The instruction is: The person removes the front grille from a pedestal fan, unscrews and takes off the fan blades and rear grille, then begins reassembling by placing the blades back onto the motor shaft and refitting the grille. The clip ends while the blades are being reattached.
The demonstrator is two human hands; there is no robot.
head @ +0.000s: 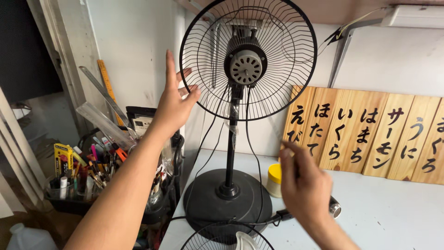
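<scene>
A black pedestal fan stands on the white table, its rear wire guard [286, 69] in place, the motor [246, 66] bare and no blades on it. My left hand [175, 102] is raised with spread fingers at the guard's left rim, fingertips touching or nearly touching the wire. My right hand [303, 183] hovers blurred to the right of the fan's pole [231, 148], above the table, fingers loosely curled with nothing visibly in them. The round base [208, 203] sits below. A second wire guard [212, 238] lies at the bottom edge.
A yellow-lidded jar [274, 179] and a small dark cylinder [335, 208] sit on the white table [393, 213]. Wooden plaques [370, 134] lean on the wall. At left, bins of pens, rulers and tools [88, 171]. A black cord [252, 139] hangs from the fan.
</scene>
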